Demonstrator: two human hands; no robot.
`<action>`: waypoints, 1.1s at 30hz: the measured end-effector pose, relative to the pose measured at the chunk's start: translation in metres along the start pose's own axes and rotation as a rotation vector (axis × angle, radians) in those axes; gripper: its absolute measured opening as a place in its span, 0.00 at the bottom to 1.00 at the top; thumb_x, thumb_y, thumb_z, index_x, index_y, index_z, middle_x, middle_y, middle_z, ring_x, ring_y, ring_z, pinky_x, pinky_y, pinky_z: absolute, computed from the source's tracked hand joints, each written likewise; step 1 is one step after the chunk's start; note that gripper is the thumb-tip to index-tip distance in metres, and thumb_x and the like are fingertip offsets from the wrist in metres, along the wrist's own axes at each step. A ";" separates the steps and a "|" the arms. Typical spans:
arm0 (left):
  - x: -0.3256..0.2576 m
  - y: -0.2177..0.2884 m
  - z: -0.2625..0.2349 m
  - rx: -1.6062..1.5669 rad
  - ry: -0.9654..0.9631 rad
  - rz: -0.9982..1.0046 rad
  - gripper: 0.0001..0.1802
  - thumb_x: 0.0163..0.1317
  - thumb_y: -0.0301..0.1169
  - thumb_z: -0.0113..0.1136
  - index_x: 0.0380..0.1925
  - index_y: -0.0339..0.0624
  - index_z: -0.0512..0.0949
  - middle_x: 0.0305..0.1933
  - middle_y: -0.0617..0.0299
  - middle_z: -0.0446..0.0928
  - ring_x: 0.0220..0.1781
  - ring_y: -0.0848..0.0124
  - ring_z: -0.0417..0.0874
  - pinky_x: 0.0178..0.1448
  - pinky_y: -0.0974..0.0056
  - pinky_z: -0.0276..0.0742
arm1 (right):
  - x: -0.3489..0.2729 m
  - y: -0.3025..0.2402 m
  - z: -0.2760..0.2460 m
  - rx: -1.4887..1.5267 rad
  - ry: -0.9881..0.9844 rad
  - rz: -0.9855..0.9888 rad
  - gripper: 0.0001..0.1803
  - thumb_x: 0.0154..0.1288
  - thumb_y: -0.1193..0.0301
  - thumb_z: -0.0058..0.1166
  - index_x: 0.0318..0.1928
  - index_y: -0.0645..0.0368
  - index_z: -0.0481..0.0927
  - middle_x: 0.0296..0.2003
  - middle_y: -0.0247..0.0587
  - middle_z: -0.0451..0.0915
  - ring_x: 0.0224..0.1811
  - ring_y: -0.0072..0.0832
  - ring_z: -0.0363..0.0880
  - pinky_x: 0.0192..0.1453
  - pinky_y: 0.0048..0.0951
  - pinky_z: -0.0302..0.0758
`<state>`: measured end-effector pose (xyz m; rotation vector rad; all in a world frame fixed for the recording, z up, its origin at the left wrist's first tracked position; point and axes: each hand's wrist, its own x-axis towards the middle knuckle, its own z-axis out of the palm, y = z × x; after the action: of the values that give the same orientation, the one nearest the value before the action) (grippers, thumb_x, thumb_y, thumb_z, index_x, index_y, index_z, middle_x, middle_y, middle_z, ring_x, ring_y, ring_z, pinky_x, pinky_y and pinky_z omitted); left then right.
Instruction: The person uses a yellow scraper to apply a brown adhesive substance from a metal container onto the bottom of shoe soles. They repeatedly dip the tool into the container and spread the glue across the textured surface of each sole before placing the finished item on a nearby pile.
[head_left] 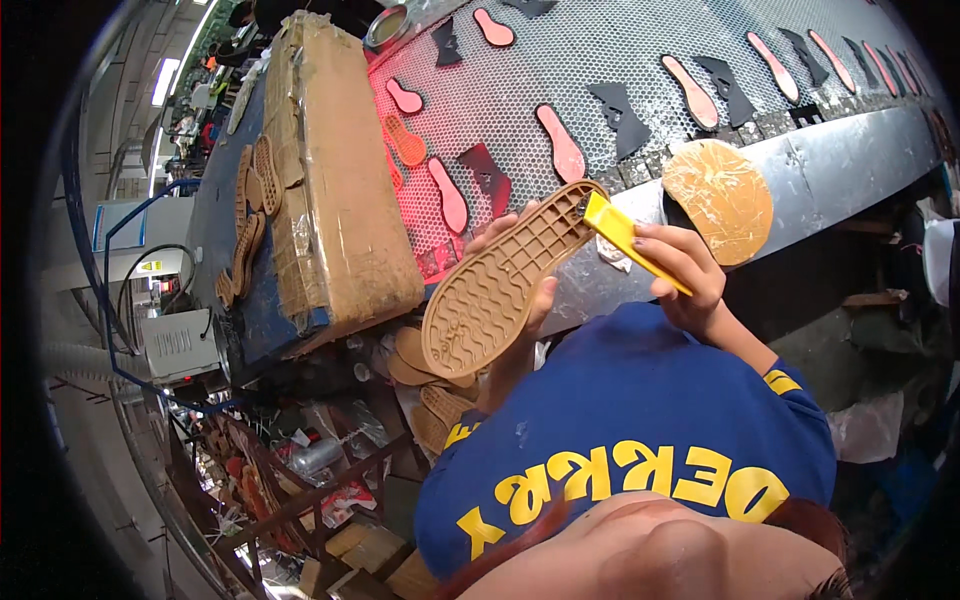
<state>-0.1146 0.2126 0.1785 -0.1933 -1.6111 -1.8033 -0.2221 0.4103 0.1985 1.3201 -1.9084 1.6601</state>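
Observation:
My left hand [543, 303] holds a tan rubber shoe sole [490, 285] from below, its fingers along the far edge and its thumb at the near side. The sole's ridged face, with a wavy pattern and a grid of hollows, is turned up. Between the fingers and thumb of my right hand [690, 272] is a brush with a flat yellow handle [630, 235]. Its dark bristles meet the narrower end of the sole. Just beyond my right hand lies a scuffed round tan disc [718, 200] by the metal edge.
A mesh conveyor belt [590, 60] carries pink insoles [560, 145] and black cut pieces [618, 118], partly under red light. To the left stands a taped cardboard box [350, 180], with more soles [245, 235] beyond it. Loose soles [440, 410] lie below the box.

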 end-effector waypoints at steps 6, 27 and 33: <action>0.015 0.038 0.006 0.423 -0.211 -0.091 0.44 0.49 0.19 0.62 0.65 0.52 0.55 0.66 0.48 0.61 0.72 0.46 0.60 0.74 0.40 0.56 | 0.001 0.000 0.004 -0.035 0.037 0.013 0.26 0.68 0.55 0.52 0.47 0.69 0.80 0.44 0.54 0.80 0.45 0.41 0.82 0.48 0.34 0.80; 0.018 0.040 0.024 -0.357 -0.068 -0.495 0.34 0.58 0.38 0.59 0.66 0.59 0.61 0.70 0.68 0.61 0.73 0.77 0.56 0.75 0.63 0.51 | 0.007 -0.011 0.014 0.032 -0.022 -0.103 0.23 0.64 0.57 0.58 0.46 0.67 0.80 0.46 0.55 0.79 0.45 0.43 0.83 0.45 0.35 0.82; 0.016 0.021 0.020 -0.052 -0.147 -0.223 0.29 0.62 0.36 0.56 0.63 0.52 0.64 0.69 0.61 0.61 0.73 0.65 0.59 0.73 0.57 0.59 | 0.014 -0.018 0.021 0.000 -0.045 -0.129 0.21 0.64 0.59 0.59 0.46 0.67 0.80 0.46 0.55 0.80 0.43 0.43 0.83 0.44 0.35 0.82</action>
<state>-0.1212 0.2249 0.2088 -0.1799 -1.7464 -2.0427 -0.2082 0.3873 0.2138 1.4594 -1.8058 1.5801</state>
